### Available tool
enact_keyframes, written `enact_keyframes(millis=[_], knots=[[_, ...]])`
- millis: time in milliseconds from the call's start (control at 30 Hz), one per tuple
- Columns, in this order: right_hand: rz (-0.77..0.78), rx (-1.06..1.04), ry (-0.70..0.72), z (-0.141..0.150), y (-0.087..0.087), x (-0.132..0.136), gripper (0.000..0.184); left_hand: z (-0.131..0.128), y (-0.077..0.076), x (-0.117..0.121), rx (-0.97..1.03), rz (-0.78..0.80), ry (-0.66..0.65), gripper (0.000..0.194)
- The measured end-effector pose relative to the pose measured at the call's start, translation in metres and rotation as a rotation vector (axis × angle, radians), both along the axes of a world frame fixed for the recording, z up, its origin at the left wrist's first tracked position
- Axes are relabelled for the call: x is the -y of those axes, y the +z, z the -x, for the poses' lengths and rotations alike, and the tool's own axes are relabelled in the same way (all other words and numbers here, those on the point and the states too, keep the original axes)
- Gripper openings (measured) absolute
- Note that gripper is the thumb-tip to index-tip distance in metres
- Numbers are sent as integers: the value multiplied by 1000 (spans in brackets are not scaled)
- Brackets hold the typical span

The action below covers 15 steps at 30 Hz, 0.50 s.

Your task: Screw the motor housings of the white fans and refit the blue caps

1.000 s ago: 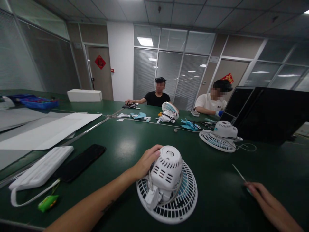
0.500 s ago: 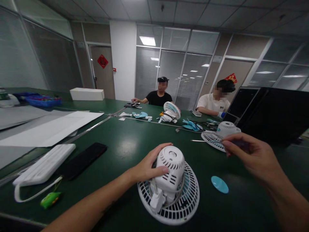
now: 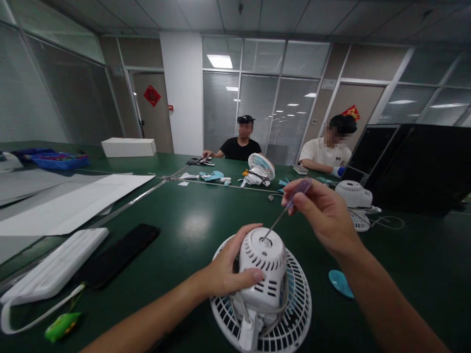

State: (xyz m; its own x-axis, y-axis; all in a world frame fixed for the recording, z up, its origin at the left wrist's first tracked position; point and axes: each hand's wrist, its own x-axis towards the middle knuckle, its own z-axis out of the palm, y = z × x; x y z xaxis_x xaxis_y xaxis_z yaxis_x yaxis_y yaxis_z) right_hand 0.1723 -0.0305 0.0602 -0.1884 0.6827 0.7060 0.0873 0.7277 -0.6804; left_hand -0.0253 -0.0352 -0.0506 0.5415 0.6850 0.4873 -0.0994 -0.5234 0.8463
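Note:
A white electric fan [image 3: 262, 262] lies face down on its round grille, motor housing upward. My left hand [image 3: 230, 267] is wrapped round the housing, thumb across its vented front. Between the fingers of my right hand [image 3: 320, 211] is a screwdriver [image 3: 281, 215] with a clear purple handle. Its shaft slants down to the round recess on top of the housing, where the tip seems to touch. The cord and a white plug [image 3: 250, 331] hang at the near side of the fan. A light-blue oval disc [image 3: 340, 283] lies beside my right forearm.
Another white fan [image 3: 353, 196] lies at the right near a black computer case [image 3: 419, 166]. Across the green table [image 3: 176, 255] two people sit near a third fan [image 3: 259, 170]. A phone [image 3: 117, 252], a white power bank [image 3: 55, 264] and paper sheets [image 3: 81, 203] are at left.
My right hand has swung left from beside the other fan, bringing the screwdriver over my fan, its tip now at the housing's top. My left hand keeps its hold.

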Motion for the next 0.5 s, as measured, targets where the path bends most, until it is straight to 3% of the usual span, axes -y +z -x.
enact_keyframes(millis=[300,500], knots=[[-105,-72,-63,-5,13,-15,33,-12,4,-19,-1,-76,127,67],[-199,76,-74,4,8,-22,33,-16,6,-30,-32,-115,90,67]])
